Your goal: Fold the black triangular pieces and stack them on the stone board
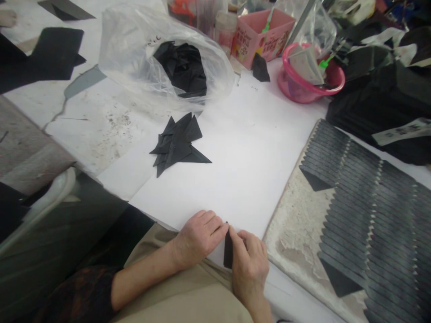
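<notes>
**Right now: both hands on one small black piece at the near table edge**

Your left hand (199, 237) lies knuckles up on the white sheet (249, 157), fingers curled, their tips pressed against the top left edge of the black piece (228, 251). Your right hand (249, 264) meets it from the other side, thumb and fingers closed on the same piece. So both hands are grasping it, neither is released. The piece is narrow, dark and on edge between the two hands, at the near edge of the sheet, just above your lap. You cannot tell whether it is folded.

Further out on the sheet, well apart from your hands, is a loose pile of black triangles (178, 142), overlapping with points fanned out. Just behind that pile sits a clear plastic bag (134, 54), mouth open, with more black pieces (184, 67) inside.

To your right is a gritty board (296, 224) touching the sheet's edge. It carries overlapped rows of black pieces (370, 202) in long bands.

At the back right are a pink bowl (303, 92) and, beside it, a pink box (256, 38), both holding odds and ends too small to name. Dark stacks (380, 103) are piled behind the board. A black sheet (50, 54) lies far left.
</notes>
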Demonstrator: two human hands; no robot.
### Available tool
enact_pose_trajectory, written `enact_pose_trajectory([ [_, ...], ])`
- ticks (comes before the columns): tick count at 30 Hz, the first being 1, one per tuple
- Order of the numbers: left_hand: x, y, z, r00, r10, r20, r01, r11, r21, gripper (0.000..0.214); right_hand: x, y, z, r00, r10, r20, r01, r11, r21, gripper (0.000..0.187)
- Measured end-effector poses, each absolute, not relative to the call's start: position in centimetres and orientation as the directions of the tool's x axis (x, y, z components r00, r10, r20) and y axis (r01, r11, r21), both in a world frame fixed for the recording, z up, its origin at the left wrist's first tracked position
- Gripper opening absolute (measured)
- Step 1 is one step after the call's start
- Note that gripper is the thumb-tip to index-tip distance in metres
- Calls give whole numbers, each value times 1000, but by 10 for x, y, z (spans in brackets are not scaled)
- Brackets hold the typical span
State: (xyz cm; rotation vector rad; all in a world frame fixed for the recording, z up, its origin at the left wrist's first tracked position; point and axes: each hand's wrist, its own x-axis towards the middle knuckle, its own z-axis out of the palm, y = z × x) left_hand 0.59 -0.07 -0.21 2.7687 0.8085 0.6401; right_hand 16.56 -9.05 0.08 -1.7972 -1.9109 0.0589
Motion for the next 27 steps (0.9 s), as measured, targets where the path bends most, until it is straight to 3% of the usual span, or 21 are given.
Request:
enact_pose_trajectory([
  [9,6,-1,1,770,539,341,470,-841,268,9,165,-88,4,-9,942,335,924,135,-356,27],
  [19,-5,13,8,849,466,250,456,-884,100,17,160,-74,3,10,969,249,919,90,-385,29],
  [27,-4,13,10,858,461,227,457,-887,72,18,164,-80,8,30,945,326,881,129,-456,21],
])
